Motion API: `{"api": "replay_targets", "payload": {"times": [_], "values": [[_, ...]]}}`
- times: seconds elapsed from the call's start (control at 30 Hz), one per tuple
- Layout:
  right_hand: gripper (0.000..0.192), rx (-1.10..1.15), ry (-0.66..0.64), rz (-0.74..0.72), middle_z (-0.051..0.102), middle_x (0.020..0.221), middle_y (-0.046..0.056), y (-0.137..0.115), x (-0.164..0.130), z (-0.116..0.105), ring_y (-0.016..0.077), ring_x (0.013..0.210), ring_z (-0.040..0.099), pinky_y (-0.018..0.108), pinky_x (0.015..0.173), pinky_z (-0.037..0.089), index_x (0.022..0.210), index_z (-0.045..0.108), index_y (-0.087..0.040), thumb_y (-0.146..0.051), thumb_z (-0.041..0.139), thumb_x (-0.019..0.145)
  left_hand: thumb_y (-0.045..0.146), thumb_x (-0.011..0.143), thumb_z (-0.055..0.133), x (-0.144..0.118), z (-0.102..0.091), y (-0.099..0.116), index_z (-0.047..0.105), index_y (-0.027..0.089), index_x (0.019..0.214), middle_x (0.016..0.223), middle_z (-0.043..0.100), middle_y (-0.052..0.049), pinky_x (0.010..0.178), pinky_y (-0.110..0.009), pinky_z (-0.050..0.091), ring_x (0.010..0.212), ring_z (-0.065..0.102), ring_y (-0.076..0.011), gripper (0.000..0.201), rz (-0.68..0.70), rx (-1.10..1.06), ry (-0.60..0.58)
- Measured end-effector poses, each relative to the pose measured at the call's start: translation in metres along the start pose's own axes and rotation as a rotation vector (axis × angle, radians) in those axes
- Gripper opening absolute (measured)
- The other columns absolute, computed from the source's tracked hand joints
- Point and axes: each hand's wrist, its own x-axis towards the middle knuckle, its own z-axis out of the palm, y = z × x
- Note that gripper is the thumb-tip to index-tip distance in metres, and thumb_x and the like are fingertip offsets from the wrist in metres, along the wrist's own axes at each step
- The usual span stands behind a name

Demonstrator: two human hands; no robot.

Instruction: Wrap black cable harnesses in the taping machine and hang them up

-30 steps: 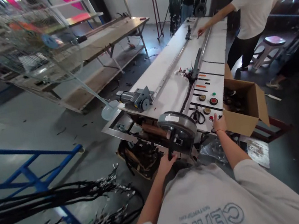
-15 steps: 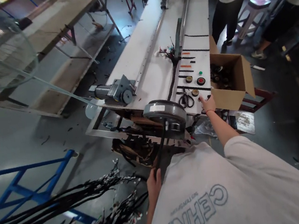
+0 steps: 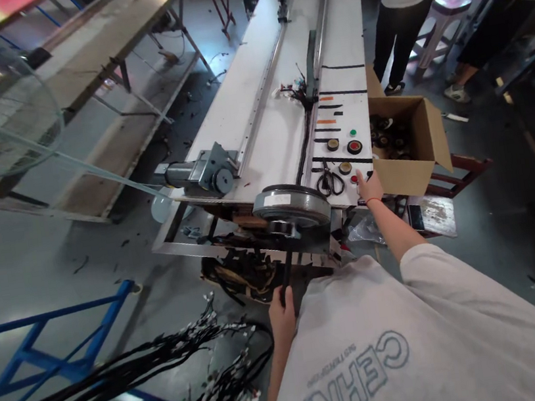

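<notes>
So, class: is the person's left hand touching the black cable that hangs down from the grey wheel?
Touching. The head view shows the left hand closed round the black cable, which runs into its fingers below the grey wheel.

A cardboard box point(image 3: 408, 141) stands right of the long table point(image 3: 265, 114); scissors point(image 3: 329, 182) lie on it.

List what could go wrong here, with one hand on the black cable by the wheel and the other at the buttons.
1. The left hand grips the black cable just below the grey wheel; if the wheel turns, fingers might be drawn in.
2. The right hand rests at the red button; a stray press seems possible.
3. The scissors lie open-handled close to that hand and could get knocked off.
</notes>
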Motion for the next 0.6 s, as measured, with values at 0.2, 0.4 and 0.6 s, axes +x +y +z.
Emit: {"api": "replay_targets", "payload": {"times": [0.2,0.4,0.6], "values": [[0.076,0.059,0.038,0.008,0.056,0.135,0.024,0.0,-0.002,0.0,0.0359,0.122,0.056,0.045,0.099,0.042,0.142,0.045,-0.009,-0.068,0.036,0.095,0.062,0.081,0.053,0.001,0.007,-0.013,0.063,0.017,0.101,0.084,0.074,-0.008,0.082,-0.039,0.055,0.084,0.071,-0.0256,0.05,0.005,-0.134,-0.115],[0.078,0.046,0.028,0.022,0.056,0.135,0.024,-0.005,-0.005,-0.003,0.036,0.122,0.056,0.046,0.1,0.042,0.145,0.042,-0.009,-0.068,0.035,0.095,0.062,0.084,0.054,0.002,0.007,-0.019,0.064,0.016,0.106,0.086,0.074,-0.009,0.085,-0.043,0.056,0.085,0.072,-0.0267,0.051,-0.002,-0.171,-0.086],[0.076,-0.055,0.121,-0.046,0.039,0.149,0.03,-0.017,-0.02,-0.013,0.038,0.138,0.039,0.056,0.108,0.034,0.146,0.041,-0.008,-0.064,0.041,0.094,0.062,0.087,0.055,0.01,0.011,-0.015,0.053,0.02,0.133,0.143,0.055,-0.016,0.108,-0.042,0.047,0.128,0.058,-0.027,0.063,0.088,-0.322,-0.036]]}}
